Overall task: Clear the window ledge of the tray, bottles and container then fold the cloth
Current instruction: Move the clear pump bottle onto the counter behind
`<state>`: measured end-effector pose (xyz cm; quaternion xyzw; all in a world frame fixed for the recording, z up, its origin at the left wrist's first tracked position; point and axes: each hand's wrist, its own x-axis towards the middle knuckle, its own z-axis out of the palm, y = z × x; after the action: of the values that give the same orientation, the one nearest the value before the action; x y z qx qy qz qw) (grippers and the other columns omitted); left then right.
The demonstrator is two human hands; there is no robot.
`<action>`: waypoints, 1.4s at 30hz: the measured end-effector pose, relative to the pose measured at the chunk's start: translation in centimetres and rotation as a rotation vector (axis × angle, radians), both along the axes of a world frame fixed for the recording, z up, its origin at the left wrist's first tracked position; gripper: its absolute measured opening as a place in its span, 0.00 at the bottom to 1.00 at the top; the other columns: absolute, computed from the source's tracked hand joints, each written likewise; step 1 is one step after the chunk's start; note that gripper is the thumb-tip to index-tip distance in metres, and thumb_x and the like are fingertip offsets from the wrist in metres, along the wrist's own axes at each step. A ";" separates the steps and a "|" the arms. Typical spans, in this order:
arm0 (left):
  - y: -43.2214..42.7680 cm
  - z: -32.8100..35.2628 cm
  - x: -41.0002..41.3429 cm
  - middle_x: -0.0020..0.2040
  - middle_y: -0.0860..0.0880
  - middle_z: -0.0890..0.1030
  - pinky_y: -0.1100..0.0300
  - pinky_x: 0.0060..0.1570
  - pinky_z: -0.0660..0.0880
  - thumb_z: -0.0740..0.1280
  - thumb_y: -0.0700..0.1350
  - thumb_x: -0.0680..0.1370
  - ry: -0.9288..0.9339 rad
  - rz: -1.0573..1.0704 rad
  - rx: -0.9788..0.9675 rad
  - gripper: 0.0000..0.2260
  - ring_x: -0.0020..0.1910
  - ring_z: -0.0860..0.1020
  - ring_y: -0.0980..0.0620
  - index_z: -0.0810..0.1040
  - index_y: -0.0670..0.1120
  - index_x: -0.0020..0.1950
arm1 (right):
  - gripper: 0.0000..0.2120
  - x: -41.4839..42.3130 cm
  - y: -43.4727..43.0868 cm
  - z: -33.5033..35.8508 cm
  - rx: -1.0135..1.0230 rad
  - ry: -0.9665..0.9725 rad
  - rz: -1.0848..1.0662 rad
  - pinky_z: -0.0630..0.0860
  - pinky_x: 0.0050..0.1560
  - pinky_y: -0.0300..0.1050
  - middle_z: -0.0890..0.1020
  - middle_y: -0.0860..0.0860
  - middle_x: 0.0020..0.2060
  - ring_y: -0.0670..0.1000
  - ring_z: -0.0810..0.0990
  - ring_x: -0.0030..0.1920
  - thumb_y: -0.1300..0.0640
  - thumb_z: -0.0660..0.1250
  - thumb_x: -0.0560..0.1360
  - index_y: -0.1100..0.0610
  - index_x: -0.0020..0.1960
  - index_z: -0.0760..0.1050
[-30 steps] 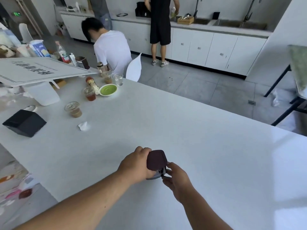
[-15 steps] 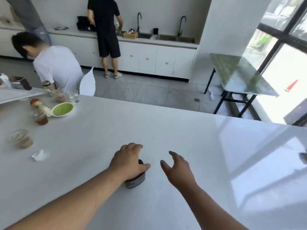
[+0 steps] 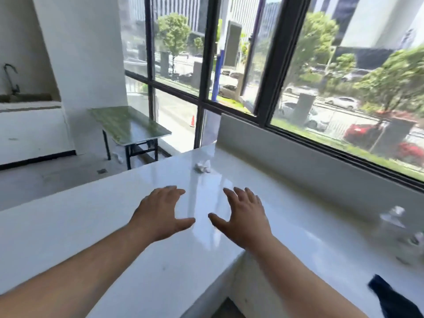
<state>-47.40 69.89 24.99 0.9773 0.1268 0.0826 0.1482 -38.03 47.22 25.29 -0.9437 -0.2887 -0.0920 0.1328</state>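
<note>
Head view shows two bare hands held out over a white counter [image 3: 68, 237], palms down. The left hand [image 3: 160, 214] has its fingers [image 3: 171, 191] spread and loose, and it holds nothing. The right hand [image 3: 244, 216] is the same: fingers open, thumb pointing toward the left hand, nothing in its grip. The two thumbs are near each other but apart.

Beyond the hands, at the far end of the window ledge [image 3: 298, 216], lies a small crumpled white paper [image 3: 202, 166]. The ledge is white and glossy, and it runs along under a large window with a dark frame [image 3: 273, 65]; it meets the counter at a corner. On the right part of the ledge there are some pale, clear things [image 3: 399, 228], but they are blurred and I cannot tell if they are the bottles, the container or the tray. At the lower right edge a piece of dark blue cloth [image 3: 394, 299] lies on the ledge, partly cut off by the picture border. Both hands are well apart from the cloth and from the blurred things.

To the left, on the floor, stands a small green-topped table [image 3: 128, 125] beside a white pillar [image 3: 87, 53].
</note>
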 end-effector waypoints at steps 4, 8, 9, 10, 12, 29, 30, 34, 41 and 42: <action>-12.0 3.2 7.1 0.81 0.53 0.66 0.45 0.73 0.67 0.63 0.77 0.68 -0.073 -0.163 0.039 0.44 0.78 0.64 0.47 0.64 0.57 0.79 | 0.43 2.9 -13.9 1.3 0.067 -0.036 -0.191 0.58 0.78 0.58 0.68 0.51 0.78 0.59 0.58 0.80 0.25 0.56 0.72 0.47 0.80 0.62; -26.5 3.6 13.9 0.81 0.53 0.65 0.44 0.73 0.68 0.67 0.74 0.70 -0.088 -0.309 0.026 0.42 0.79 0.63 0.48 0.64 0.57 0.80 | 0.43 5.8 -28.8 0.8 0.082 -0.001 -0.343 0.55 0.80 0.58 0.66 0.51 0.79 0.58 0.56 0.81 0.25 0.56 0.73 0.47 0.80 0.60; -30.0 3.4 15.5 0.82 0.53 0.65 0.45 0.74 0.67 0.67 0.73 0.71 -0.082 -0.340 0.017 0.42 0.79 0.62 0.48 0.64 0.56 0.80 | 0.42 6.5 -32.5 0.6 0.083 0.007 -0.377 0.55 0.80 0.58 0.66 0.51 0.79 0.59 0.56 0.81 0.25 0.56 0.73 0.47 0.80 0.60; -33.2 3.1 16.9 0.82 0.53 0.65 0.46 0.74 0.66 0.68 0.73 0.71 -0.076 -0.368 0.008 0.42 0.79 0.62 0.49 0.64 0.56 0.80 | 0.42 7.2 -35.9 0.5 0.083 0.006 -0.410 0.54 0.80 0.58 0.66 0.51 0.79 0.59 0.56 0.81 0.26 0.57 0.73 0.47 0.80 0.61; -39.7 2.4 19.8 0.82 0.54 0.64 0.48 0.75 0.64 0.68 0.72 0.72 -0.062 -0.419 -0.007 0.41 0.80 0.59 0.50 0.63 0.56 0.81 | 0.42 8.5 -42.9 0.4 0.087 0.000 -0.493 0.55 0.79 0.57 0.67 0.51 0.79 0.58 0.58 0.80 0.27 0.58 0.73 0.48 0.80 0.61; -60.5 -3.5 39.5 0.81 0.58 0.62 0.49 0.69 0.69 0.69 0.70 0.72 0.049 -0.668 -0.040 0.41 0.79 0.58 0.53 0.62 0.57 0.80 | 0.36 20.4 -62.7 -5.7 0.090 0.123 -0.837 0.65 0.73 0.50 0.73 0.48 0.72 0.53 0.66 0.74 0.33 0.62 0.75 0.48 0.78 0.65; -60.5 -3.9 40.7 0.81 0.58 0.62 0.49 0.69 0.70 0.69 0.70 0.72 0.063 -0.666 -0.056 0.41 0.80 0.58 0.53 0.61 0.57 0.81 | 0.35 21.1 -63.1 -5.8 0.085 0.139 -0.860 0.66 0.71 0.51 0.73 0.48 0.72 0.53 0.66 0.73 0.34 0.62 0.74 0.48 0.77 0.66; -61.0 -4.8 45.6 0.82 0.58 0.61 0.49 0.69 0.70 0.70 0.70 0.72 0.102 -0.694 -0.096 0.42 0.80 0.57 0.53 0.61 0.57 0.81 | 0.35 24.4 -64.3 -5.8 0.079 0.156 -0.930 0.69 0.67 0.50 0.74 0.46 0.70 0.52 0.67 0.71 0.32 0.59 0.72 0.47 0.75 0.68; -63.4 -7.8 51.8 0.81 0.58 0.62 0.51 0.66 0.71 0.71 0.71 0.70 0.160 -0.702 -0.081 0.44 0.78 0.60 0.53 0.61 0.56 0.81 | 0.35 30.4 -64.5 -9.1 0.082 0.255 -0.914 0.69 0.67 0.50 0.74 0.46 0.70 0.52 0.68 0.71 0.31 0.59 0.72 0.47 0.75 0.68; -63.9 -8.2 52.6 0.81 0.59 0.62 0.51 0.66 0.71 0.70 0.71 0.70 0.170 -0.700 -0.073 0.44 0.78 0.60 0.54 0.60 0.57 0.81 | 0.35 31.6 -64.8 -9.7 0.084 0.266 -0.908 0.69 0.67 0.49 0.73 0.46 0.70 0.52 0.68 0.70 0.32 0.60 0.73 0.47 0.75 0.67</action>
<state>5.24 6.03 16.79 0.9590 -0.2008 -0.0593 0.1912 -6.47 -17.54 15.63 -0.9719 0.1765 -0.0307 0.1528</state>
